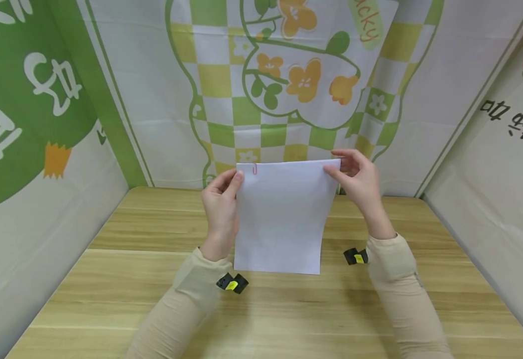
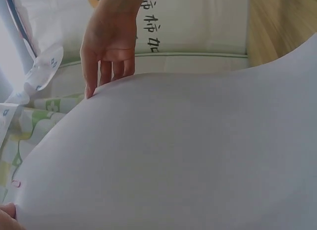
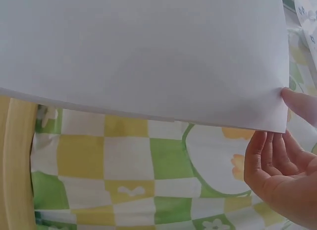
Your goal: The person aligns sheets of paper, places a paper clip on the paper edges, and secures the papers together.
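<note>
White paper (image 1: 284, 219) hangs upright above the table, its lower part curving slightly. A small pink paper clip (image 1: 255, 169) sits on its top edge, towards the left corner. My left hand (image 1: 221, 207) pinches the left edge just below that corner, thumb in front. At the top right corner, my right hand (image 1: 360, 182) pinches the paper between thumb and fingers. In the left wrist view the paper clip (image 2: 16, 183) lies near the left thumb (image 2: 7, 217). Thin layered edges of the paper (image 3: 148, 66) show in the right wrist view, above the right hand's fingers (image 3: 270, 158).
Beneath the hands is a wood-grain table (image 1: 131, 294). A checked, flowered cloth (image 1: 252, 109) hangs behind it, with printed side panels to the left and right. Small black pieces with yellow tags (image 1: 232, 283) show beside both wrists.
</note>
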`<state>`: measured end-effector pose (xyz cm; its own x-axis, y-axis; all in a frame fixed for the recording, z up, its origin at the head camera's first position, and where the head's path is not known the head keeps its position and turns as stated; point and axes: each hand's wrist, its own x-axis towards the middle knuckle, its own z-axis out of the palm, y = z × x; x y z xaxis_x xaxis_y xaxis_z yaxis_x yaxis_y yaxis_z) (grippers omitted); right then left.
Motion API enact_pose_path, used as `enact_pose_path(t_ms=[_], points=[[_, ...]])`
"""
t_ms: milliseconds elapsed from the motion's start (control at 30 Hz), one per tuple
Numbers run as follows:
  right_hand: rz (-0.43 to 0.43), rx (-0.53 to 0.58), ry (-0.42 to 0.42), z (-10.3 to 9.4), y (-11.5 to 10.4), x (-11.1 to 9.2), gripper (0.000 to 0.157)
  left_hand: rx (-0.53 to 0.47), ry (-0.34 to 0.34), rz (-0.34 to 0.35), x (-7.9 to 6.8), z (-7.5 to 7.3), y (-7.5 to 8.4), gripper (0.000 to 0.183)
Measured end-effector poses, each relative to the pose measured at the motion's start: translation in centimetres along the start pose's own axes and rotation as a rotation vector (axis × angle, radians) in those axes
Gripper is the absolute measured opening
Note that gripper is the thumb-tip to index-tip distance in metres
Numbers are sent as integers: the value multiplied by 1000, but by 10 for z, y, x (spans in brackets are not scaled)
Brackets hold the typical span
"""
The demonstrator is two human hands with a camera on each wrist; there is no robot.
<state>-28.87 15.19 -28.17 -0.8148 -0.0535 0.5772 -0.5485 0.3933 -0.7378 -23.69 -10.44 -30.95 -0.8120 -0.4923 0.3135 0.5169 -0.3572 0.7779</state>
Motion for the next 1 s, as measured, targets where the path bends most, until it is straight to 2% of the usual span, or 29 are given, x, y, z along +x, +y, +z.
enact_pose_path(t_ms=[167, 400, 633, 1000], points=[[65, -4, -17, -1, 6, -5, 41, -10, 2, -6, 1, 0, 0, 4], [175, -24, -99, -1, 15, -15, 46, -18, 12, -22, 2, -1, -2, 5], [210, -32, -135, 2, 24, -22, 45, -6, 20, -34, 5, -1, -5, 7], [213, 41, -219, 6, 37, -29, 40, -18, 28, -51, 10, -1, -10, 4]])
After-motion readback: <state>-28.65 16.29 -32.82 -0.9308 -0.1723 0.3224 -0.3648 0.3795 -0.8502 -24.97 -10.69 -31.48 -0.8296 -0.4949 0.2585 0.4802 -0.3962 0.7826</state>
